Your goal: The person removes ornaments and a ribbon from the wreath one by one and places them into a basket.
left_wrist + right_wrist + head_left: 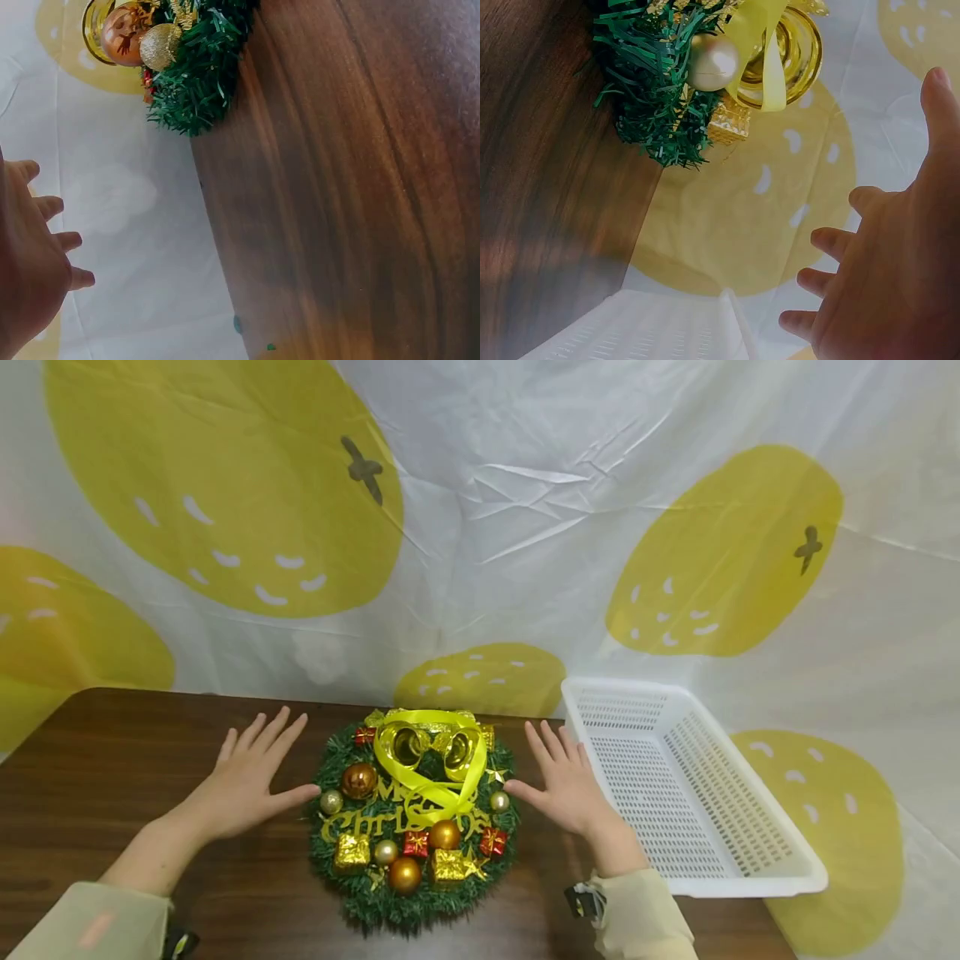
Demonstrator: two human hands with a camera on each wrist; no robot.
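Note:
A green Christmas wreath point(420, 902) lies on the brown table, decked with gold and copper balls, small red and gold gift boxes and gold "Merry Christmas" lettering. Two gold bells point(459, 752) with a looped yellow ribbon point(408, 777) lie over its upper part. To its left, my left hand point(243, 781) is spread with straight fingers, the thumb pointing at the wreath's edge. My right hand point(566, 785) spreads likewise on the other side, its thumb tip right at the wreath's rim. Both hands hold nothing. In the right wrist view a bell point(799, 56) shows beside a pale gold ball point(713, 63).
A white perforated plastic basket point(750, 887) stands at the right of the table point(247, 893), close beside the right hand. Behind the table hangs a white cloth point(480, 568) printed with large yellow fruit. Small green bits point(271, 346) show on the table in the left wrist view.

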